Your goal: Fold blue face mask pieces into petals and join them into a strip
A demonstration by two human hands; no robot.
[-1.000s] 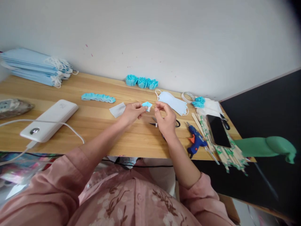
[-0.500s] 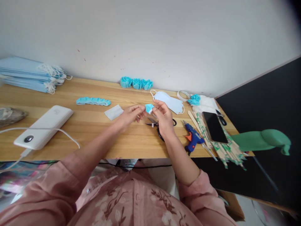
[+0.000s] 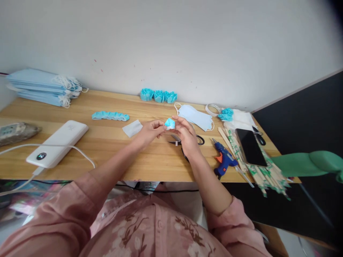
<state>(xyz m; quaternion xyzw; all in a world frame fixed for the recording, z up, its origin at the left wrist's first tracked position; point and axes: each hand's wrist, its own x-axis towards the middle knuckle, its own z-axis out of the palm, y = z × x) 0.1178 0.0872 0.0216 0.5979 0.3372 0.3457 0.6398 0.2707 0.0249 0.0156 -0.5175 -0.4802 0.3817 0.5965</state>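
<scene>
Between my two hands, above the table, is a small folded piece of blue mask fabric [image 3: 169, 123] with a white lower edge. My left hand [image 3: 151, 130] pinches its left side between thumb and fingertips. On the other side, the fingers of my right hand [image 3: 187, 134] are closed on its right edge. Black-handled scissors [image 3: 200, 140] lie on the table under my right hand, partly covered by it. Left of my left hand lies a pale fabric scrap [image 3: 132, 128]. A pleated blue strip [image 3: 110, 116] rests farther left, and a flat blue face mask [image 3: 195, 117] lies just beyond my right hand.
Several blue fabric flowers [image 3: 158, 95] stand by the wall. A mask stack [image 3: 40, 87] and white power bank [image 3: 60, 142] with a cable sit left. On the right are a blue glue gun [image 3: 224, 159], wrapped sticks [image 3: 268, 180], a phone [image 3: 251, 147] and a tape roll [image 3: 213, 109].
My view has shifted slightly, so the table's things appear farther right. Both hands still hold the folded blue piece, which is turned a little between the fingers.
</scene>
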